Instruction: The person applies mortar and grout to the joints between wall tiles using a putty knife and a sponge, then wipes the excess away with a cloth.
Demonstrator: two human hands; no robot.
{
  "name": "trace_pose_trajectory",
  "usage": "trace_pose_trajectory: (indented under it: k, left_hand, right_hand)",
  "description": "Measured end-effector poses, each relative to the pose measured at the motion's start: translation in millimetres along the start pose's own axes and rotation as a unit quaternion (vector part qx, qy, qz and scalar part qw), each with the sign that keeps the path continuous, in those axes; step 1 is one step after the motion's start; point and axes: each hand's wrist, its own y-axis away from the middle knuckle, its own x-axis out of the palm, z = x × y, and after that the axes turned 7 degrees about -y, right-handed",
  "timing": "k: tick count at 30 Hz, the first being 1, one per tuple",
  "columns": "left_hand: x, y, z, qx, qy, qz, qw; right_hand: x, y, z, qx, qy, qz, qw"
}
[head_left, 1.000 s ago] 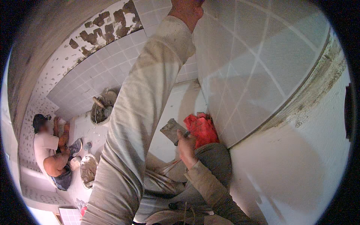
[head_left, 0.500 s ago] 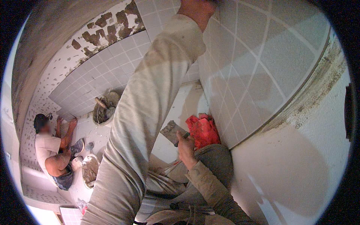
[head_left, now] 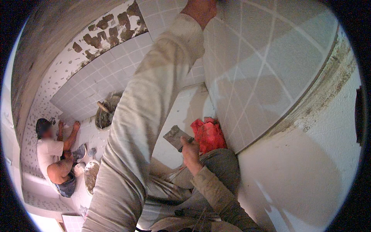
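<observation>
My left arm, in a pale dusty sleeve, stretches up across the view. My left hand (head_left: 201,12) is high in the corner by the tiled wall (head_left: 247,77); its fingers are dark and cut off by the upper edge. Lower down, in front of my bent leg, my right hand (head_left: 191,154) is closed round a putty knife (head_left: 177,138). Grey mortar coats its wide, flat blade, which points up and to the left. Just beyond that hand lies a crumpled red bag or cloth (head_left: 208,135), against the foot of the right wall.
At the left a co-worker (head_left: 58,158) sits low, both hands near the tiled far wall (head_left: 104,67). A bucket of mortar (head_left: 103,120) with a wooden-handled tool stands by that wall. Another mortar container (head_left: 92,177) is partly behind my sleeve. Mortar-daubed bare wall (head_left: 112,31) shows above the tiles.
My left hand and arm have shifted slightly left. The putty knife has moved a little left in my right hand. The co-worker's hands have moved slightly at the wall.
</observation>
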Motion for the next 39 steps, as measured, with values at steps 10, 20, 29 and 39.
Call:
trace_pose_trajectory:
  k: [10,20,29,39]
  left_hand:
    - [-18,-17,12,0.293,-0.627,-0.029,0.721]
    - [-71,1,24,0.182,-0.532,0.062,0.825]
    - [-46,0,10,0.220,-0.525,0.094,0.816]
    - [-32,33,-3,0.150,-0.354,0.086,0.919]
  right_hand:
    - [7,10,15,0.034,0.030,-0.008,0.999]
    - [11,10,9,0.060,-0.053,0.007,0.997]
    - [10,3,-10,0.023,-0.017,0.030,0.999]
    - [9,3,-16,0.037,-0.048,0.010,0.998]
